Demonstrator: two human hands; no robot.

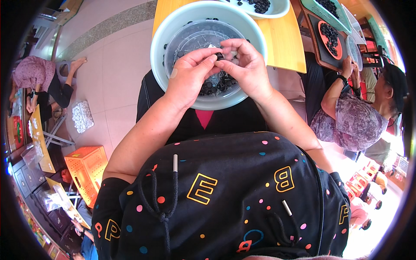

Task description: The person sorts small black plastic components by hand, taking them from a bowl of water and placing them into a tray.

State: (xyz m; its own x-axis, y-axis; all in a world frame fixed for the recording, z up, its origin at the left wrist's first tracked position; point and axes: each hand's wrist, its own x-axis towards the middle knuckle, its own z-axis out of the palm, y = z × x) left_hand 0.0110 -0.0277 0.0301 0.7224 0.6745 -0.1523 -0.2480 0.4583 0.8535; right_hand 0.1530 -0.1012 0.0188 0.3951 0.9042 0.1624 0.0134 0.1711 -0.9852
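Note:
A small black round part (219, 56) sits between my fingertips, above a clear plastic bowl (174, 36). My left hand (190, 73) pinches it between thumb and forefinger. From the other side my right hand (249, 69) meets it with the thumb tip, its fingers curled over. Something small and pale (234, 54) shows by the right fingers; its kind is too small to make out. Many thin clear pieces and black round parts (213, 88) lie in the clear bowl, which rests inside a large light-blue basin (158, 48). A plaster-like patch is on my left hand.
A yellow table (284, 47) stands ahead, carrying a light-blue tray (277, 11) of black parts. On the right a person (355, 117) works beside an orange tray (333, 40). Leftward are another person (39, 76), a bag of white pieces (82, 117) and an orange crate (86, 167).

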